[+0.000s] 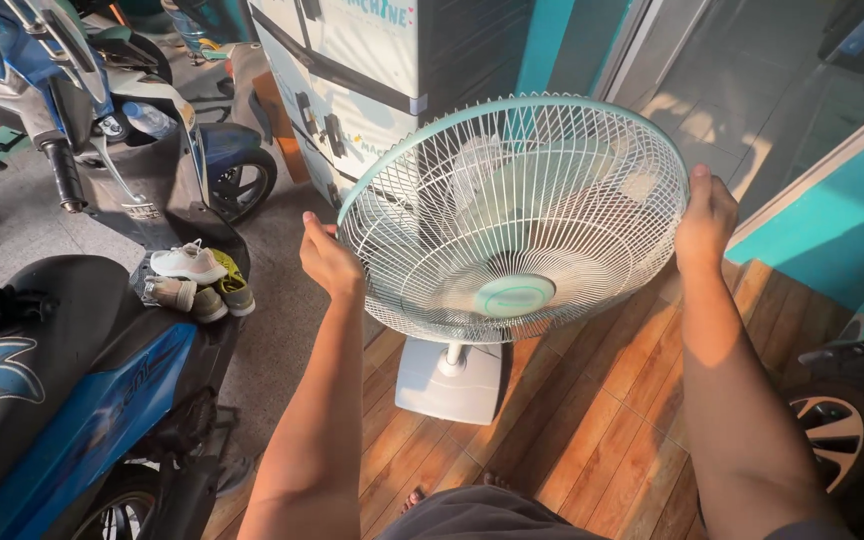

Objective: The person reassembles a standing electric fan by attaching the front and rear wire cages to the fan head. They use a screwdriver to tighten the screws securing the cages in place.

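Item: fan (512,220), white wire guard with teal rim, upright on its white base (450,380), centre of my view. My left hand (330,262) grasps the rim's left edge; my right hand (704,218) grasps the right. Surface: wood-plank floor (592,420), sunlit. Left: grey concrete (282,300), blue scooter (62,400), shoes (192,275). Far: boxed appliance (372,70), teal wall (832,235).

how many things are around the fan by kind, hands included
hands: 2, left hand and right hand, both gripping the fan guard rim
standing fan: 1
fan base: 1
blue scooters: 2
loose shoes: 3 or so, piled on the scooter footboard
Total: 9
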